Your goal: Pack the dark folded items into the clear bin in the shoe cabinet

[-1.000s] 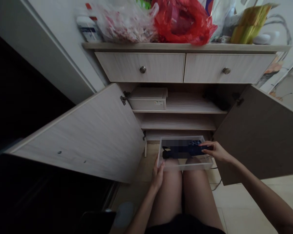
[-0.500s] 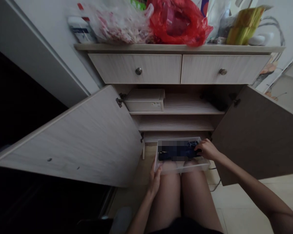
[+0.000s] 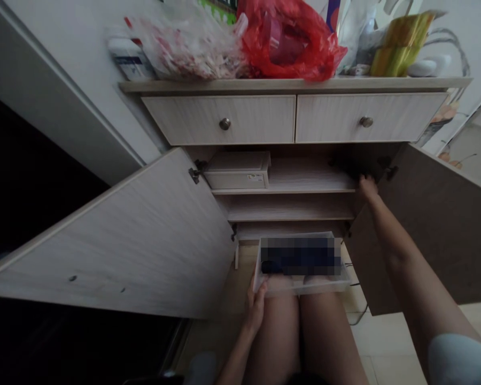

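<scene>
A clear plastic box (image 3: 304, 286) rests on my thighs in front of the cabinet. My left hand (image 3: 257, 299) grips its left front corner, thumb over the rim. Dark blue folded cloth lies inside, largely blurred out by pixel blocks. My right hand (image 3: 367, 187) reaches to the right end of the cabinet's upper shelf (image 3: 304, 174). Its fingers are curled against a dark item (image 3: 347, 164) there, whose kind is lost in the shadow.
Both cabinet doors, the left door (image 3: 144, 240) and the right door (image 3: 436, 230), stand wide open. A pale drawer box (image 3: 236, 174) occupies the shelf's left end. Two closed drawers (image 3: 260, 123) sit above. Atop the cabinet are a red plastic bag (image 3: 292, 48), a clear bag and a gold packet.
My right hand has left the cloth in the box and moved up and right to the upper shelf. My left hand keeps its hold on the box.
</scene>
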A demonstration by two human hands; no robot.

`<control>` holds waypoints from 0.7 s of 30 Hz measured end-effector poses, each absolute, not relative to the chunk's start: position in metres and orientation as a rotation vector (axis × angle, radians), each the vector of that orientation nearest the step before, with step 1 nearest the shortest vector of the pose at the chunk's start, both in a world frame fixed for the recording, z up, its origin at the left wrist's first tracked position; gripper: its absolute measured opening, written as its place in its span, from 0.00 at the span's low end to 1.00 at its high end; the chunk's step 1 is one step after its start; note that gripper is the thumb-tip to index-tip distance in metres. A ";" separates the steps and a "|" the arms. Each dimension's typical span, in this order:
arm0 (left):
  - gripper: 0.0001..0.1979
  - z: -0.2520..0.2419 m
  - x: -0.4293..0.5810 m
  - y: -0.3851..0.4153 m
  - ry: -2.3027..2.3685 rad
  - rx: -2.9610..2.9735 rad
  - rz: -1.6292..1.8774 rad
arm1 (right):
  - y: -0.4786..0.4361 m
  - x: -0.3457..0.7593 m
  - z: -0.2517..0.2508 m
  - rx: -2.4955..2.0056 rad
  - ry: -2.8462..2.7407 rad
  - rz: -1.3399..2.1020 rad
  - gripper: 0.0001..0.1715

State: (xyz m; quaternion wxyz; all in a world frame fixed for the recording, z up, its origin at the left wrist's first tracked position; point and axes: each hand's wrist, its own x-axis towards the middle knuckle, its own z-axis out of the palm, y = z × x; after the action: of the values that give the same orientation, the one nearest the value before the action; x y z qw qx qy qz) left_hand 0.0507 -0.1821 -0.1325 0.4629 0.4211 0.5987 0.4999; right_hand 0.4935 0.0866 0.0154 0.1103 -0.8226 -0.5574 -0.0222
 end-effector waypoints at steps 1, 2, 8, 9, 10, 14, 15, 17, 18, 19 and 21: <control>0.25 -0.134 0.050 -0.182 1.486 1.027 1.226 | 0.092 0.498 0.013 -2.427 -1.622 -0.045 0.34; 0.26 -0.135 0.050 -0.182 1.500 1.021 1.226 | 0.097 0.501 0.011 -2.431 -1.600 -0.028 0.35; 0.29 -0.138 0.048 -0.180 1.502 1.022 1.192 | 0.106 0.500 0.001 -2.435 -1.428 0.053 0.30; 0.30 -0.139 0.048 -0.180 1.507 1.019 1.179 | 0.106 0.498 0.000 -2.445 -1.418 0.055 0.27; 0.30 -0.140 0.048 -0.180 1.517 1.016 1.167 | 0.105 0.497 0.000 -2.457 -1.406 0.055 0.24; 0.29 -0.141 0.050 -0.180 1.546 1.005 1.145 | 0.099 0.489 0.001 -2.384 -1.250 0.066 0.19; 0.29 -0.141 0.050 -0.180 1.534 1.007 1.149 | 0.098 0.486 0.002 -2.322 -1.169 0.096 0.18; 0.28 -0.138 0.051 -0.180 1.508 1.017 1.170 | 0.094 0.478 0.006 -2.152 -0.969 0.238 0.16; 0.28 -0.137 0.051 -0.181 1.500 1.026 1.179 | 0.091 0.474 0.008 -2.051 -0.850 0.342 0.14; 0.27 -0.135 0.051 -0.181 1.498 1.035 1.183 | 0.086 0.471 0.009 -1.939 -0.737 0.458 0.13; 0.26 -0.133 0.051 -0.182 1.503 1.052 1.187 | 0.073 0.464 0.010 -1.671 -0.634 0.706 0.10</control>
State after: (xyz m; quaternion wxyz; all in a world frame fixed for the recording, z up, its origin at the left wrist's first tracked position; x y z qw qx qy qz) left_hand 0.0507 -0.1818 -0.1326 0.4603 0.4273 0.6107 0.4822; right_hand 0.4641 0.0728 0.0104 0.5730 -0.7126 -0.2706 0.3011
